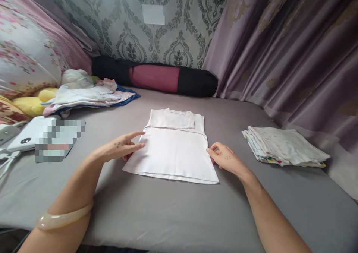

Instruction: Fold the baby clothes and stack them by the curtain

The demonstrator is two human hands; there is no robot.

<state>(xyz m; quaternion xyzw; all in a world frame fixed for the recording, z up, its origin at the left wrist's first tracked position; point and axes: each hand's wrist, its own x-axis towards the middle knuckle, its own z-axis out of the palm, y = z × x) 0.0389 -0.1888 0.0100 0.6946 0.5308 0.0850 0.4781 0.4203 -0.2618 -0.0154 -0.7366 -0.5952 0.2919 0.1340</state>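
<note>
A white long-sleeved shirt [173,152] lies flat on the grey bed sheet, its neckline away from me and its hem towards me. Its sleeves are folded inward across the chest. At the shirt's left edge is my left hand [119,146], with index finger and thumb stretched out and apart, their tips at the fabric, and the other fingers curled below. My right hand [225,157] pinches the right edge between thumb and bent fingers. A pale bangle [65,217] circles my left forearm.
A stack of folded clothes [288,146] sits at the right. On the left are a loose clothes pile [89,94], a white device [32,133] with cables and a blurred flat item [60,141]. A black and red bolster [156,78] lies along the wall beside purple curtains [268,40].
</note>
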